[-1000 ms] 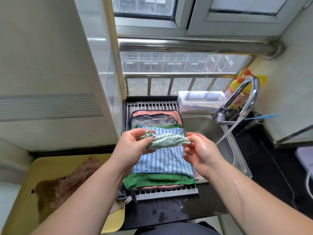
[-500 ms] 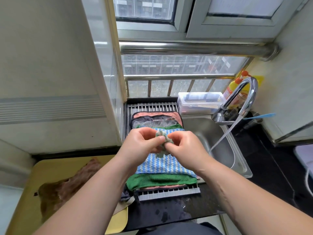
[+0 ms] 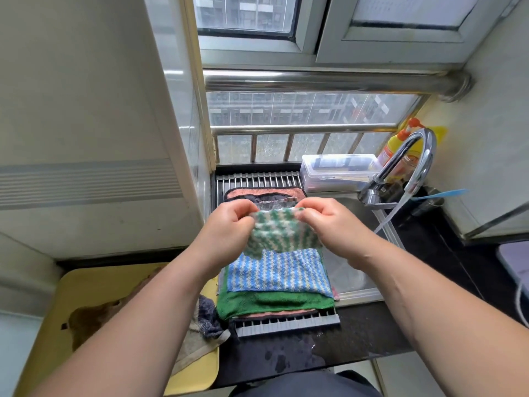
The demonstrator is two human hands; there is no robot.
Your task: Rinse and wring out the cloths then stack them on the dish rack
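My left hand (image 3: pixel 229 224) & right hand (image 3: pixel 329 222) pinch top corners of green-white zigzag cloth (image 3: pixel 282 234) above steel-slat dish rack (image 3: pixel 257 179); limp, light, prob. damp.

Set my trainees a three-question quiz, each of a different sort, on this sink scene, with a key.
1. True or false: the left hand and right hand both pinch the green-and-white cloth above the dish rack.
2. Which tops the stack? A the blue-striped cloth; B a brown one; C an orange one.
3. Fill in: water runs from the ____.
Key: 1 true; 2 A; 3 tap.
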